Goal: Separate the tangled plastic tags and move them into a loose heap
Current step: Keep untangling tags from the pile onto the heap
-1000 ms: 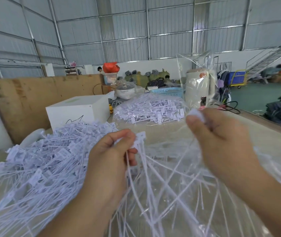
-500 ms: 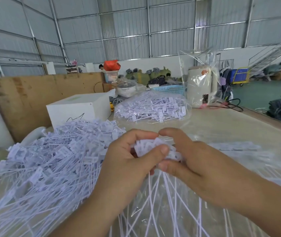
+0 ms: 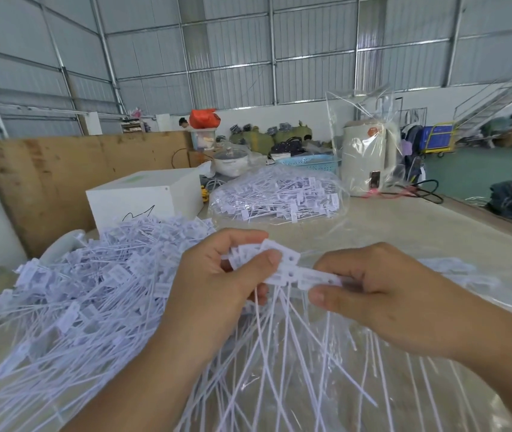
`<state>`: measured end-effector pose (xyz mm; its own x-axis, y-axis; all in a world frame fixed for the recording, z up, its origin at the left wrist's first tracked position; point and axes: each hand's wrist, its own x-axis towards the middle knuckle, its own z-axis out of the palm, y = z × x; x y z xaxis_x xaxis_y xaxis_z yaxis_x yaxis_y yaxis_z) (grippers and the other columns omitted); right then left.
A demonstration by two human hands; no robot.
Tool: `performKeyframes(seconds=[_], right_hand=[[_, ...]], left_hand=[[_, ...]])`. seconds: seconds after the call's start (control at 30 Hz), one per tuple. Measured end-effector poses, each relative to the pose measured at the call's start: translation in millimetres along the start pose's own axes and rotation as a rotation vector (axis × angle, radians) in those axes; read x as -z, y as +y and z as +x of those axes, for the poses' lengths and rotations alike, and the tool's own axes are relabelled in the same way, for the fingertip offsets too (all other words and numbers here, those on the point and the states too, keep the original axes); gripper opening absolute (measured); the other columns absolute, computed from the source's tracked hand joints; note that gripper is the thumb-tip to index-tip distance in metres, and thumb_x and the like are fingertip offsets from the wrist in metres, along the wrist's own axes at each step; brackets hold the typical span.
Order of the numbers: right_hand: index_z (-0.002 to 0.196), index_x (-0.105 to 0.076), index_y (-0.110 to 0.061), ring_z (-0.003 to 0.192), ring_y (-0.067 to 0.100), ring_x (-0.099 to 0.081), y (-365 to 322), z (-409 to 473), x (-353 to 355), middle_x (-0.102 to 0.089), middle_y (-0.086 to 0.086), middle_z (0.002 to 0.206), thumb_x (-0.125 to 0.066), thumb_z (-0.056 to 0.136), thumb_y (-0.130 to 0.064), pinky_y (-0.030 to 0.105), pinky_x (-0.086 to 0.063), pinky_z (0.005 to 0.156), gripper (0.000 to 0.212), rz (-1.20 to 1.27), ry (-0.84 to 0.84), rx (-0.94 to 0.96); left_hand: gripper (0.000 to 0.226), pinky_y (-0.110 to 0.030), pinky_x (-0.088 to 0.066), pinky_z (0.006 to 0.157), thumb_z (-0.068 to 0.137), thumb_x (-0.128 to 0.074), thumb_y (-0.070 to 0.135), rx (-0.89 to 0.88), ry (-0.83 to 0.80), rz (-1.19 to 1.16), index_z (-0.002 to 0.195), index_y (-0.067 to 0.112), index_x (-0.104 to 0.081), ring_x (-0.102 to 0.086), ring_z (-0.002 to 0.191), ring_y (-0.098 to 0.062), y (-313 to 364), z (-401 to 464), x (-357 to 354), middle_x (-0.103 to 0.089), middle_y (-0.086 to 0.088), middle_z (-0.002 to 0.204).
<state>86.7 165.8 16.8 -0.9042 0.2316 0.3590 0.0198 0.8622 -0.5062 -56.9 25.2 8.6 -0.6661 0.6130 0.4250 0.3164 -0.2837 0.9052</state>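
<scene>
At centre frame of the head view: left hand (image 3: pixel 217 285) and right hand (image 3: pixel 382 294) side by side above the bench (image 3: pixel 420 232), almost touching. Left fingers (image 3: pixel 242 236) curled, thumb pressed against the flat heads of a small bunch of white plastic tags (image 3: pixel 282 266), gripping it. Right thumb and forefinger pinching one tag head at the right edge of that same bunch, remaining fingers curled under. Long thin tails of the bunch hanging down and fanning out toward the lower centre of the frame, over a crinkled clear plastic sheet (image 3: pixel 326 385) spread on the bench.

Left of the hands, filling the lower left: a big loose heap of tags (image 3: pixel 77 294), heads and tails lying every way. Behind the hands, upper centre: a clear bag of tags (image 3: pixel 276 198) lying flat on the bench. Just left of that bag: a white box (image 3: pixel 145 198), backed by a wooden board (image 3: pixel 61 176) standing on edge. Further back: a white lidded pot (image 3: pixel 231 162), a blue basket (image 3: pixel 311 163), and a pale kettle (image 3: pixel 367 160) wrapped in clear plastic, with a black cable trailing to its right. Corrugated metal walls across the top of the frame; blurred shapes at the right edge, too indistinct to tell.
</scene>
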Motion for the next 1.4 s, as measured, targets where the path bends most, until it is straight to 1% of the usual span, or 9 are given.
performKeyframes(seconds=[0.27, 0.5, 0.7, 0.8, 0.97, 1.1, 1.23, 1.3, 1.4], right_hand=[[0.076, -0.058, -0.017, 0.041, 0.009, -0.039, -5, 1, -18, -0.046, -0.007, 0.049, -0.061, 0.093, -0.032, 0.025, -0.03, 0.045, 0.023, 0.029, 0.156, -0.06], [0.07, -0.046, -0.005, 0.042, 0.007, -0.03, -6, 5, -6, -0.033, -0.003, 0.048, -0.057, 0.095, -0.031, 0.017, -0.026, 0.04, 0.038, 0.207, 0.7, -0.083], [0.1, -0.059, -0.03, 0.064, 0.008, -0.051, -12, 0, -23, -0.055, -0.004, 0.071, -0.046, 0.097, -0.047, 0.026, -0.04, 0.06, 0.021, -0.017, 0.304, 0.058], [0.132, -0.04, -0.038, 0.065, 0.002, -0.049, -12, 1, -31, -0.057, -0.011, 0.074, -0.037, 0.095, -0.054, 0.021, -0.034, 0.059, 0.04, -0.147, 0.254, 0.062], [0.147, -0.02, -0.036, 0.062, -0.001, -0.054, -11, 1, -31, -0.057, -0.015, 0.064, -0.042, 0.096, -0.049, 0.021, -0.041, 0.059, 0.057, -0.064, 0.191, -0.011], [0.148, -0.014, -0.04, 0.078, 0.005, -0.062, -12, 0, -32, -0.068, -0.01, 0.086, -0.042, 0.095, -0.052, 0.028, -0.051, 0.071, 0.061, -0.022, 0.162, -0.05], [0.138, -0.033, -0.037, 0.055, 0.002, -0.056, -13, 0, -27, -0.063, -0.015, 0.069, -0.048, 0.091, -0.054, 0.02, -0.041, 0.051, 0.052, 0.001, 0.123, -0.043], [0.105, -0.057, -0.028, 0.041, 0.006, -0.043, -10, 0, -18, -0.052, -0.013, 0.053, -0.055, 0.092, -0.047, 0.018, -0.03, 0.043, 0.023, 0.092, 0.112, -0.058], [0.074, -0.057, -0.011, 0.038, 0.004, -0.032, -6, 1, -10, -0.042, -0.005, 0.048, -0.058, 0.094, -0.036, 0.02, -0.027, 0.042, 0.032, 0.191, 0.094, -0.091]], left_hand=[[0.018, -0.016, -0.046, 0.043, 0.075, -0.076, 0.007, -0.037, 0.125, -0.058, 0.081, 0.024, -0.074, -0.053, 0.04, -0.009, -2, 2, -5, -0.066, 0.004, 0.057], [0.015, -0.017, -0.044, 0.042, 0.076, -0.072, 0.006, 0.123, 0.253, -0.352, 0.085, 0.018, -0.074, -0.051, 0.043, -0.007, -5, 4, -2, -0.067, 0.0, 0.064], [0.015, -0.018, -0.05, 0.049, 0.078, -0.076, 0.02, -0.002, 0.102, -0.025, 0.084, 0.033, -0.074, -0.059, 0.047, -0.008, -8, 0, -5, -0.07, 0.004, 0.066], [0.016, -0.022, -0.054, 0.054, 0.079, -0.075, 0.025, -0.055, 0.029, 0.03, 0.09, 0.037, -0.074, -0.065, 0.054, -0.01, -9, -5, -8, -0.073, -0.002, 0.074], [0.027, -0.023, -0.054, 0.056, 0.062, -0.068, 0.053, -0.047, 0.017, 0.016, 0.085, 0.04, -0.075, -0.064, 0.053, -0.011, -6, -7, -9, -0.069, 0.003, 0.065], [0.024, -0.015, -0.051, 0.052, 0.06, -0.077, 0.038, -0.054, -0.001, 0.037, 0.084, 0.04, -0.074, -0.064, 0.054, -0.007, -4, -9, -11, -0.072, 0.004, 0.07], [0.023, -0.016, -0.05, 0.049, 0.078, -0.075, 0.01, -0.077, 0.017, 0.057, 0.085, 0.032, -0.075, -0.064, 0.052, -0.007, -4, -5, -8, -0.072, 0.004, 0.068], [0.019, -0.016, -0.05, 0.049, 0.079, -0.075, 0.009, -0.083, 0.057, 0.057, 0.085, 0.028, -0.075, -0.063, 0.051, -0.008, -3, -3, -3, -0.071, 0.003, 0.067], [0.019, -0.016, -0.05, 0.048, 0.079, -0.075, 0.01, -0.066, 0.094, 0.024, 0.083, 0.028, -0.076, -0.061, 0.049, -0.008, -3, 0, 1, -0.07, 0.002, 0.064]])
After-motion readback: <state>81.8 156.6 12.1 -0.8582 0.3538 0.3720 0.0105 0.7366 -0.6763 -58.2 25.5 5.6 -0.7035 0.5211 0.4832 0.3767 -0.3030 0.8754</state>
